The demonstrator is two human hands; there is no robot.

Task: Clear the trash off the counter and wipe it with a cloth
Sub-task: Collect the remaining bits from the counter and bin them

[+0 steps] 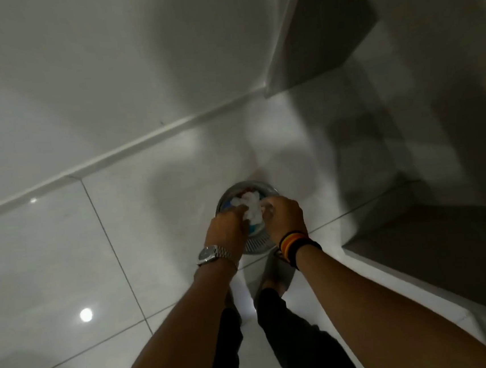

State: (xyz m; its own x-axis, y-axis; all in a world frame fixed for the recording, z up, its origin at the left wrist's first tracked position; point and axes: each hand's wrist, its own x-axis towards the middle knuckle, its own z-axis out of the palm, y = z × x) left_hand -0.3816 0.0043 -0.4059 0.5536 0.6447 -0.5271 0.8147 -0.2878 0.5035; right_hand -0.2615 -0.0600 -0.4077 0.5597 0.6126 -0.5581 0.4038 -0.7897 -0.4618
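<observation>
Head view: both hands push crumpled white trash [251,208] into a round metal bin [250,221] on the tiled floor [63,245].

Left hand [225,230], above a wristwatch [213,254], and right hand [285,217], above striped wristbands [296,245], each have their grip closed on the wad over the bin's mouth, beside a grey cabinet [450,253].

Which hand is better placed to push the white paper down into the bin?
The left hand, probably. Its fingers already lie on the white paper over the bin. The right hand grips only the paper's right edge. The difference is small.
</observation>
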